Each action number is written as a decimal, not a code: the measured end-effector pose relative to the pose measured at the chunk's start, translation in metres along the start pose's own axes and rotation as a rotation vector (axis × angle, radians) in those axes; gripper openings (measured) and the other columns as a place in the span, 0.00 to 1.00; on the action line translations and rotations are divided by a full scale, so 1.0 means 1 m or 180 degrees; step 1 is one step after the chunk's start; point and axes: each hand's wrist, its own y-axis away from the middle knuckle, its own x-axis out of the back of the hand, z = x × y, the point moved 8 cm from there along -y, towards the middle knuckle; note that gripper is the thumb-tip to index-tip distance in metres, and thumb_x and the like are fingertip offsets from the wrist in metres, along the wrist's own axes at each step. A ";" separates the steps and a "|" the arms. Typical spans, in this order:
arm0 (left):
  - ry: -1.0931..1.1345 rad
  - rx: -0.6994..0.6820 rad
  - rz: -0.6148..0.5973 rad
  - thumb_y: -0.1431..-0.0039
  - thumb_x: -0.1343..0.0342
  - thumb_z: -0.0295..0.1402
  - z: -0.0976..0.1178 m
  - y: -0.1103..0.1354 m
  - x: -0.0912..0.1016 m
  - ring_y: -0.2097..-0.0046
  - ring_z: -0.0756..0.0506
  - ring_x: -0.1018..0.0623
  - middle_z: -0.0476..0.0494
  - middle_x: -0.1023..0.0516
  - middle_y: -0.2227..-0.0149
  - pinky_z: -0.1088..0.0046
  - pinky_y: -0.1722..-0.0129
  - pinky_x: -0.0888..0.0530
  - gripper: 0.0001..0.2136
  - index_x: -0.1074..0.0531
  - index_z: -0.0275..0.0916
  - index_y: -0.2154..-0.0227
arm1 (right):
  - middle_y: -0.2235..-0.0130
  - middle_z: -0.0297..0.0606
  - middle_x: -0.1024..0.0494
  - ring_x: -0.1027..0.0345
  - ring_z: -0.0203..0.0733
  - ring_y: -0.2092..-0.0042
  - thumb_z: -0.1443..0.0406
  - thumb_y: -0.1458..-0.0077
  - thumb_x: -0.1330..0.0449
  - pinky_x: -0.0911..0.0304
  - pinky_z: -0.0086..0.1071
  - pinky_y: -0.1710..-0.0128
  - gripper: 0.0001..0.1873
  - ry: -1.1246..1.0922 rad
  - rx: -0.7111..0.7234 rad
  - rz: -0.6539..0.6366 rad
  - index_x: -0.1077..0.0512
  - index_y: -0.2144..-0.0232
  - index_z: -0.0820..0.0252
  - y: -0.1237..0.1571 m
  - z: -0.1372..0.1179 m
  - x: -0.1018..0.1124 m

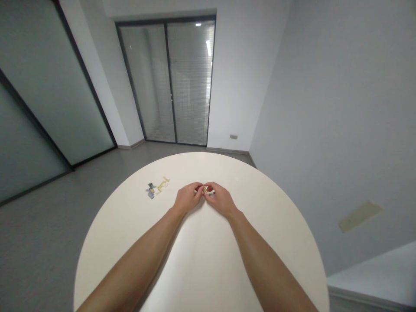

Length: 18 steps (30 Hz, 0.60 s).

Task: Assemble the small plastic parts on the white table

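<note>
My left hand [187,197] and my right hand [218,198] meet over the middle of a round cream table [266,225]. Both pinch a small tan piece [205,190] between their fingertips, fingers curled closed. What the piece is I cannot make out. To the left of my left hand lies a little cluster of small parts [156,187], grey and pale yellow, flat on the tabletop and untouched.
The table stands in a bare room with grey floor. Glass doors with blinds [169,82] are straight ahead, a glass partition [42,99] is at the left, a plain wall at the right. A white surface [373,277] shows at bottom right.
</note>
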 end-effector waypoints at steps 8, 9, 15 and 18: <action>-0.0085 0.0062 -0.0064 0.33 0.55 0.41 0.001 0.001 0.000 0.59 0.46 0.21 0.48 0.18 0.59 0.73 0.60 0.29 0.15 0.23 0.46 0.58 | 0.60 0.34 0.22 0.29 0.38 0.60 0.62 0.44 0.40 0.36 0.31 0.59 0.12 -0.0082 0.0001 0.0000 0.28 0.56 0.53 0.001 0.000 0.001; -0.0086 0.0062 -0.0067 0.33 0.55 0.41 0.001 0.001 0.000 0.59 0.46 0.21 0.48 0.18 0.59 0.73 0.60 0.29 0.15 0.23 0.46 0.58 | 0.60 0.34 0.22 0.29 0.38 0.60 0.62 0.44 0.40 0.36 0.31 0.60 0.12 -0.0099 -0.0004 -0.0006 0.28 0.56 0.53 0.001 0.000 0.001; -0.0026 -0.0050 -0.0047 0.33 0.56 0.39 0.004 0.001 0.001 0.58 0.46 0.21 0.48 0.18 0.57 0.72 0.59 0.29 0.15 0.24 0.46 0.57 | 0.60 0.34 0.23 0.30 0.38 0.60 0.61 0.44 0.41 0.35 0.32 0.59 0.13 -0.0161 -0.0031 -0.0049 0.29 0.55 0.53 0.000 -0.002 0.002; -0.0039 -0.0042 -0.0066 0.32 0.57 0.39 0.003 0.000 0.000 0.57 0.45 0.21 0.47 0.18 0.57 0.72 0.57 0.29 0.15 0.24 0.45 0.56 | 0.60 0.34 0.23 0.30 0.39 0.60 0.60 0.43 0.41 0.35 0.33 0.58 0.14 -0.0151 -0.0053 -0.0041 0.29 0.55 0.53 0.000 -0.002 0.001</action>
